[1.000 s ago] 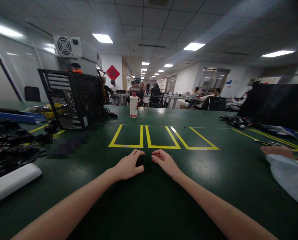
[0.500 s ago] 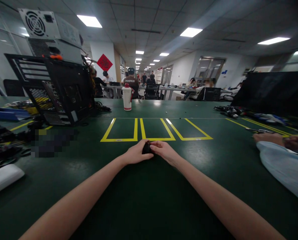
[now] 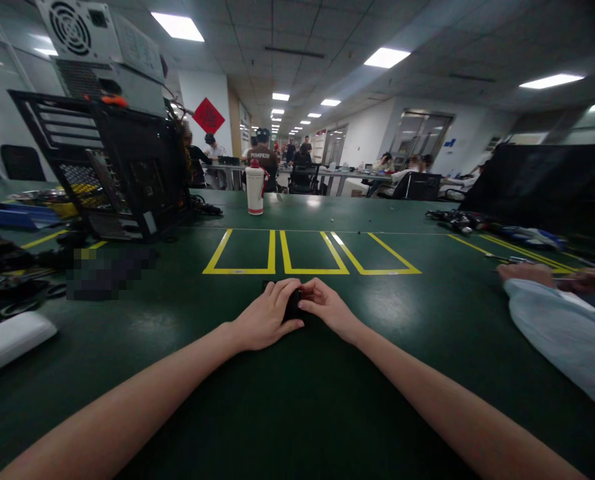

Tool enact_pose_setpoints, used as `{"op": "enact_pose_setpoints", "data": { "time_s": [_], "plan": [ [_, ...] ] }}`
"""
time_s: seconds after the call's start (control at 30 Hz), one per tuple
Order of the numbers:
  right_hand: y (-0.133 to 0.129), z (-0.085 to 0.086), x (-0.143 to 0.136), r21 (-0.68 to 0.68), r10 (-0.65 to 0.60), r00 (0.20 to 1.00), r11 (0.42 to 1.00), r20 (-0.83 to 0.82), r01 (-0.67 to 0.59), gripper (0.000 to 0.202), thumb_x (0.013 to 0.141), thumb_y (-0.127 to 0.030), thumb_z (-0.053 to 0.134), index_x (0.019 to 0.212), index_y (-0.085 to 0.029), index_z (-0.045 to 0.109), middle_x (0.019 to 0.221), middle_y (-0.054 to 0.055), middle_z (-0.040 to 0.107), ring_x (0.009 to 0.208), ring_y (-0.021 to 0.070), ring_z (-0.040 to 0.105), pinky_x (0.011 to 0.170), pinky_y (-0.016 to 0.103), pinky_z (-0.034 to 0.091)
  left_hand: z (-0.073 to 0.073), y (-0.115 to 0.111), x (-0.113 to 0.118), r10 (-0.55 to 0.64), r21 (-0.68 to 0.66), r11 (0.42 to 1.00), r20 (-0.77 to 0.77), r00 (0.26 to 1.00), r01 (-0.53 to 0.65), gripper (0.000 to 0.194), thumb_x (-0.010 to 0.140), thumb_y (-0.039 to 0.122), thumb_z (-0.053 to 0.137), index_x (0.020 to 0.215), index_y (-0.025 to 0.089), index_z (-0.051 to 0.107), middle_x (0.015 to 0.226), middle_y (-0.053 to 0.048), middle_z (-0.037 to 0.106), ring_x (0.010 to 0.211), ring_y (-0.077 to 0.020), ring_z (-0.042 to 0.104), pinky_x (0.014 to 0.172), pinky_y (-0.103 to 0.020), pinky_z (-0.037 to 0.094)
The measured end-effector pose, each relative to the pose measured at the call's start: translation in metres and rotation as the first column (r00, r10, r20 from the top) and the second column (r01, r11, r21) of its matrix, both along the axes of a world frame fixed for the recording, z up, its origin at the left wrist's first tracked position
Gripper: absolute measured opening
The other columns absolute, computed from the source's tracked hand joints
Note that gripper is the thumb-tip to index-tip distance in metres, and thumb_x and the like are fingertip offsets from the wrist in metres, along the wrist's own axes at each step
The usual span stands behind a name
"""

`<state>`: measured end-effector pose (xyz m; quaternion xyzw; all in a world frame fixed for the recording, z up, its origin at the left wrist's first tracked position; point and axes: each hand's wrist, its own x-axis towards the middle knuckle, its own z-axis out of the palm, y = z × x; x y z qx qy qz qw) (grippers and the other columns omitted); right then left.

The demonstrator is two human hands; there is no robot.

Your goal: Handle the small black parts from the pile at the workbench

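Observation:
A small black object is between my two hands, just in front of the yellow-taped outlines on the green table. My left hand is closed round its left side, the thumb below and the fingers over the top. My right hand pinches its right edge with thumb and fingertips. Most of the object is covered by the fingers, so what it is cannot be made out. A bit of something dark shows behind my left fingers.
An open black computer case with power supplies on it stands at the left. A white bottle stands beyond the taped outlines. A white object lies at the left edge. Another person's hands and sleeve are at the right.
My left hand has shifted slightly left and towards me, its fingers now spread over more of the black object. The view has tilted slightly.

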<state>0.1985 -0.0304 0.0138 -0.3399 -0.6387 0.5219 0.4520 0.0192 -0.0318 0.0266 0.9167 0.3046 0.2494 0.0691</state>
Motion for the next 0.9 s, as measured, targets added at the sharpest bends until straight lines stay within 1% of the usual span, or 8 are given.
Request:
{"op": "enact_pose_setpoints", "data": {
  "time_s": [0.07, 0.17, 0.23, 0.37, 0.43, 0.57, 0.77, 0.9],
  "plan": [
    [0.002, -0.003, -0.002, 0.021, -0.012, 1.000, 1.000, -0.003, 0.012, 0.022, 0.067, -0.022, 0.061, 0.086, -0.021, 0.050, 0.089, 0.000, 0.056, 0.089, 0.0143, 0.053, 0.086, 0.035, 0.039, 0.000, 0.000, 0.000, 0.022, 0.037, 0.999, -0.006, 1.000, -0.022, 0.065, 0.077, 0.040, 0.050, 0.127, 0.022, 0.013, 0.125, -0.008, 0.033, 0.109, -0.0254, 0.037, 0.091, -0.045, 0.034],
    [0.005, -0.005, -0.004, 0.037, -0.024, 1.000, 0.999, -0.002, 0.024, 0.021, 0.068, -0.023, 0.060, 0.086, -0.021, 0.050, 0.088, 0.000, 0.056, 0.089, 0.0140, 0.053, 0.085, 0.034, 0.039, -0.001, 0.002, 0.000, 0.082, 0.071, 0.994, -0.019, 0.996, -0.081, 0.064, 0.076, 0.041, 0.050, 0.127, 0.023, 0.015, 0.123, -0.008, 0.035, 0.103, -0.0256, 0.040, 0.087, -0.045, 0.036],
    [0.006, -0.005, -0.005, 0.037, -0.030, 1.000, 0.999, 0.004, 0.030, 0.021, 0.067, -0.024, 0.061, 0.086, -0.021, 0.050, 0.088, 0.000, 0.056, 0.088, 0.0139, 0.053, 0.085, 0.034, 0.039, -0.002, 0.005, 0.001, 0.107, 0.090, 0.990, -0.019, 0.994, -0.104, 0.065, 0.075, 0.043, 0.051, 0.126, 0.023, 0.017, 0.122, -0.008, 0.036, 0.104, -0.0266, 0.039, 0.087, -0.046, 0.035],
    [0.008, -0.005, -0.004, 0.034, -0.073, 0.997, 0.997, 0.016, 0.072, 0.021, 0.068, -0.025, 0.061, 0.086, -0.020, 0.051, 0.087, 0.000, 0.056, 0.086, 0.0136, 0.053, 0.084, 0.033, 0.040, -0.004, 0.012, 0.003, 0.077, 0.125, 0.989, -0.001, 0.997, -0.077, 0.065, 0.073, 0.041, 0.055, 0.124, 0.021, 0.020, 0.122, -0.009, 0.036, 0.116, -0.0269, 0.028, 0.097, -0.047, 0.023],
    [0.008, -0.004, -0.004, 0.027, -0.073, 0.997, 0.997, 0.014, 0.073, 0.022, 0.068, -0.026, 0.060, 0.087, -0.020, 0.051, 0.087, 0.001, 0.056, 0.085, 0.0135, 0.054, 0.083, 0.033, 0.040, -0.005, 0.014, 0.003, 0.050, 0.116, 0.992, -0.001, 0.999, -0.050, 0.062, 0.075, 0.037, 0.054, 0.124, 0.020, 0.019, 0.121, -0.009, 0.036, 0.116, -0.0242, 0.030, 0.099, -0.045, 0.021],
    [0.004, -0.001, -0.006, 0.008, -0.063, 0.998, 0.998, -0.002, 0.063, 0.022, 0.069, -0.026, 0.059, 0.088, -0.020, 0.051, 0.088, 0.000, 0.056, 0.088, 0.0137, 0.054, 0.084, 0.032, 0.040, -0.006, 0.015, 0.004, 0.068, 0.098, 0.993, -0.007, 0.998, -0.067, 0.061, 0.076, 0.032, 0.053, 0.124, 0.020, 0.018, 0.120, -0.009, 0.037, 0.112, -0.0224, 0.036, 0.098, -0.043, 0.022],
    [-0.003, 0.006, -0.009, 0.021, -0.116, 0.993, 0.993, 0.025, 0.115, 0.020, 0.069, -0.024, 0.057, 0.088, -0.019, 0.052, 0.090, 0.001, 0.057, 0.088, 0.0144, 0.054, 0.084, 0.033, 0.041, -0.005, 0.011, 0.004, 0.089, 0.096, 0.991, -0.004, 0.996, -0.089, 0.061, 0.075, 0.033, 0.053, 0.124, 0.021, 0.018, 0.120, -0.008, 0.038, 0.111, -0.0229, 0.036, 0.096, -0.044, 0.024],
    [-0.005, 0.008, -0.010, 0.021, -0.075, 0.997, 0.997, 0.029, 0.074, 0.022, 0.068, -0.019, 0.057, 0.090, -0.020, 0.051, 0.096, 0.001, 0.056, 0.094, 0.0154, 0.053, 0.087, 0.034, 0.041, -0.004, 0.008, 0.004, 0.115, 0.101, 0.988, 0.012, 0.993, -0.116, 0.061, 0.075, 0.034, 0.054, 0.123, 0.022, 0.019, 0.119, -0.008, 0.039, 0.111, -0.0228, 0.037, 0.096, -0.043, 0.024]
  ]
}}
